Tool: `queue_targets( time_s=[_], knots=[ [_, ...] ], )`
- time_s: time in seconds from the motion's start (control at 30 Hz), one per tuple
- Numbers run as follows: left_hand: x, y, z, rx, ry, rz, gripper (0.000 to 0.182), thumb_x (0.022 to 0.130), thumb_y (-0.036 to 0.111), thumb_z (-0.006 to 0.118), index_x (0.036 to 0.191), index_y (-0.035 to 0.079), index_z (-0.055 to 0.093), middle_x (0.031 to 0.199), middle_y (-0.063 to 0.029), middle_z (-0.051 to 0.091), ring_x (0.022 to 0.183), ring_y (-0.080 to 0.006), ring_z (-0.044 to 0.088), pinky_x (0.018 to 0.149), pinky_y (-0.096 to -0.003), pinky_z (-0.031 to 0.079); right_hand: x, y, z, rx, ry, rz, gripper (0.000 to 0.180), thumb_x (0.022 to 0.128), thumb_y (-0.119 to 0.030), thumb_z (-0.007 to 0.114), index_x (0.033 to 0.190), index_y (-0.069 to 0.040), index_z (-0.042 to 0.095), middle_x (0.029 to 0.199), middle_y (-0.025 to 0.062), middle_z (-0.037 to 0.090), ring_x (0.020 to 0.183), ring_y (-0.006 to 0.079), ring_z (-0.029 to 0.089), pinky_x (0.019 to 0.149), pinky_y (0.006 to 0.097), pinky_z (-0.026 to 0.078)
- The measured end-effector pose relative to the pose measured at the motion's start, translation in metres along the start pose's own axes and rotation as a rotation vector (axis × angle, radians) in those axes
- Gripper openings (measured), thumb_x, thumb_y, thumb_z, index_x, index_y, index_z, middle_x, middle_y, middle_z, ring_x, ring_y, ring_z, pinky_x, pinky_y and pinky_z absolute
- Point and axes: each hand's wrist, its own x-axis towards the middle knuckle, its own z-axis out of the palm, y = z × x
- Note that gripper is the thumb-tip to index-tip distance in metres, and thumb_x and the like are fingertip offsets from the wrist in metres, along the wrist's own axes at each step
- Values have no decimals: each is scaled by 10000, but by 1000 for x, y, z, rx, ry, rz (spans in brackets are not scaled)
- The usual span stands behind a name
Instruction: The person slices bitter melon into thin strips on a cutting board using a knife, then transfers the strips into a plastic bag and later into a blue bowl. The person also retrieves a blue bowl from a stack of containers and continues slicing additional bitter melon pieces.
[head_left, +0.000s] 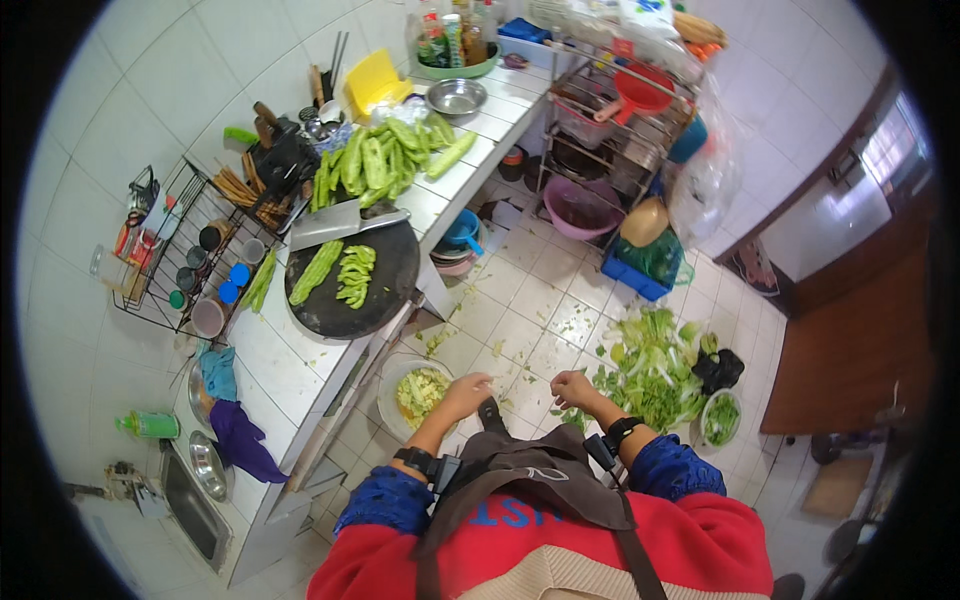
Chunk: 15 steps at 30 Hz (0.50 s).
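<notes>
My left hand (470, 393) hangs beside a bowl of chopped pale-green vegetables (421, 396) on the floor, its fingers partly curled. My right hand (572, 390) is held near a heap of leafy greens (652, 367) on the floor tiles, also loosely curled; I see nothing in either one. On the counter, a round dark chopping board (352, 319) bears a whole green pepper (316, 272) and sliced green pepper pieces (355, 276). A cleaver (327, 226) lies across the board's back edge, and a pile of long green peppers (379, 161) rests behind it.
A tiled counter (262, 375) runs along the left, with a spice rack (187, 247), a sink (191, 502) and a steel bowl (208, 465). A metal shelf (600, 142) with basins stands at the back. A blue crate (637, 274) and a bowl of greens (721, 420) sit on the floor.
</notes>
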Motion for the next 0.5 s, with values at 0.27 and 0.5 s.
queue_targets(
  time_s=[0.27,0.5],
  knots=[
    [1,-82,-101,-167,307,-224,320,880,185,639,1158,31,669,978,-169,721,906,-253,703,805,-341,543,77,-51,-8,-253,18,-40,234,878,-142,571,964,56,661,761,145,687,647,238,710,520,363,588],
    [37,-78,-101,-357,245,-339,321,882,147,645,1169,2,649,1033,-154,700,895,-178,675,752,-320,537,141,-75,-44,-304,47,3,199,841,-163,605,887,-9,723,687,174,688,595,227,704,531,361,561]
  ],
)
